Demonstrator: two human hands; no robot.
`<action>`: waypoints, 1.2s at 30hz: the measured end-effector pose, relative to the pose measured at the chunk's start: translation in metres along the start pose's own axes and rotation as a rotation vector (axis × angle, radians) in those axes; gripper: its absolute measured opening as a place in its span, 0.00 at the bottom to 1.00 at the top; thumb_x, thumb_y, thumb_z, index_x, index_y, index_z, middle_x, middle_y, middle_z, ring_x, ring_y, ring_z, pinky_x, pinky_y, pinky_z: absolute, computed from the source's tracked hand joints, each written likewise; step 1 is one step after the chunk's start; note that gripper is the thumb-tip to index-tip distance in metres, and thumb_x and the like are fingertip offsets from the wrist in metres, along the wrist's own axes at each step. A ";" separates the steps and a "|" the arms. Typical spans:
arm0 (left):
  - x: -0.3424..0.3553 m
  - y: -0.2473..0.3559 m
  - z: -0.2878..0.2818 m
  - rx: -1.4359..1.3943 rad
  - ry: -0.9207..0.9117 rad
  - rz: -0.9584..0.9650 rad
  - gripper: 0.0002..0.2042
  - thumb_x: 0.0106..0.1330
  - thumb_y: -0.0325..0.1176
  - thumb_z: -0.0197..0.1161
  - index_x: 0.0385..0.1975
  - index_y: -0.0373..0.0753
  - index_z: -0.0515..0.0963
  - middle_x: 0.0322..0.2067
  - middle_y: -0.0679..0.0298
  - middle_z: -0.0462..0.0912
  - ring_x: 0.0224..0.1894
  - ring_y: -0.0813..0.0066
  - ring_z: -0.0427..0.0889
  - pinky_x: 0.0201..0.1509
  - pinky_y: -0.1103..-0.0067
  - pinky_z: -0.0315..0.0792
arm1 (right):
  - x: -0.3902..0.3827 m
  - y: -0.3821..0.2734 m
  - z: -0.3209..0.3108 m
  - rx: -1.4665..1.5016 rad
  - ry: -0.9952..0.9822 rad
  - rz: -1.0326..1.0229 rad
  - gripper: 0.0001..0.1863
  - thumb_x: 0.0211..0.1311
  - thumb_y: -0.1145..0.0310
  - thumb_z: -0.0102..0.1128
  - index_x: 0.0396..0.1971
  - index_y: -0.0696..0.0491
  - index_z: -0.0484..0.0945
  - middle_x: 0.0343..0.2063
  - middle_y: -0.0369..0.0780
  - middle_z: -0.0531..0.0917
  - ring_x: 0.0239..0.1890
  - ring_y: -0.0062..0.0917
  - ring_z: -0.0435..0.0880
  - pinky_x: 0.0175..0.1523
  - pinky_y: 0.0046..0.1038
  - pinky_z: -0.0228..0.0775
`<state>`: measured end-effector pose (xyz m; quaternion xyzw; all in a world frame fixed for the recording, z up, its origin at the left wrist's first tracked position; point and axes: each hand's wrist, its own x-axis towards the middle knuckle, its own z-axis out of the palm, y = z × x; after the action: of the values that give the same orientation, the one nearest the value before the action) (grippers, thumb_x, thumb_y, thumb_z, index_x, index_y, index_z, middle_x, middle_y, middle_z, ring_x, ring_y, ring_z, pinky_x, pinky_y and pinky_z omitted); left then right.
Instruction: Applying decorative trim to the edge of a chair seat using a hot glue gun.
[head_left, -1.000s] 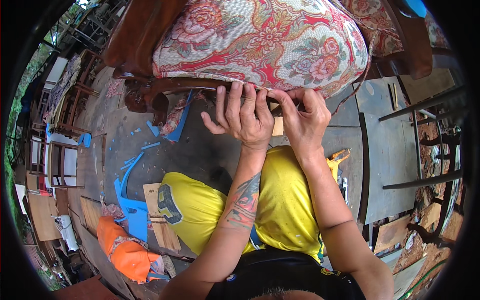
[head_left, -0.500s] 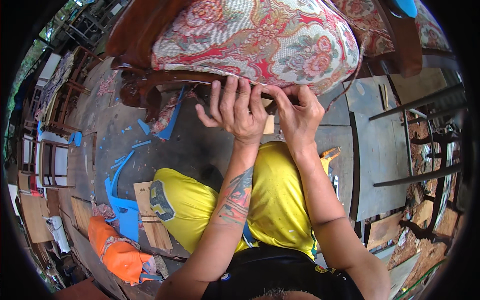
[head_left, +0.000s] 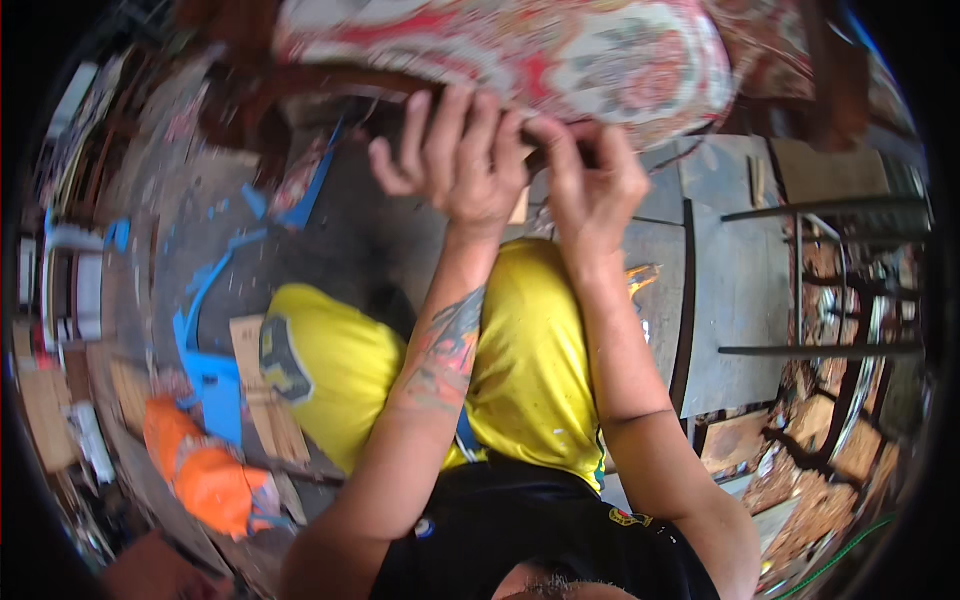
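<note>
A chair seat covered in floral upholstery fabric [head_left: 640,75] fills the top of the view, smeared by motion. Along its near edge runs a dark wooden rail [head_left: 330,80]. My left hand [head_left: 455,155] is curled with its fingertips on the fabric's near edge; its little finger stands apart and the thumb is mostly hidden. Close beside it, my right hand [head_left: 597,185] pinches the same edge between thumb and bent fingers. The fingertips of both hands nearly meet. Any small item between them is too blurred to make out.
Blue sheet scraps [head_left: 218,385] and an orange cloth bundle [head_left: 205,475] lie on the floor at left, near a wooden board [head_left: 268,390]. Dark metal bars [head_left: 820,350] stand at right. An orange-handled tool [head_left: 642,278] lies beyond my right knee [head_left: 535,340].
The whole view has shifted, so the seat sits higher in the picture and is blurred. Both hands stay at the fabric's near edge, with the left fingers slightly more spread.
</note>
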<state>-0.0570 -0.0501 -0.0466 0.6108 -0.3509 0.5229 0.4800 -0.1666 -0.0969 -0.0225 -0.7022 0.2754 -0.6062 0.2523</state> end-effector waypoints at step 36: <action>0.011 0.015 -0.017 -0.044 -0.177 -0.053 0.12 0.76 0.35 0.64 0.55 0.51 0.88 0.60 0.71 0.87 0.68 0.65 0.78 0.80 0.60 0.49 | 0.008 -0.007 -0.009 -0.121 0.007 0.009 0.17 0.57 0.66 0.83 0.27 0.55 0.79 0.23 0.42 0.85 0.26 0.39 0.84 0.35 0.38 0.74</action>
<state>-0.0737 -0.0374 -0.0329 0.6531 -0.3870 0.4461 0.4740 -0.1740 -0.0972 -0.0106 -0.7128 0.3156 -0.5899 0.2108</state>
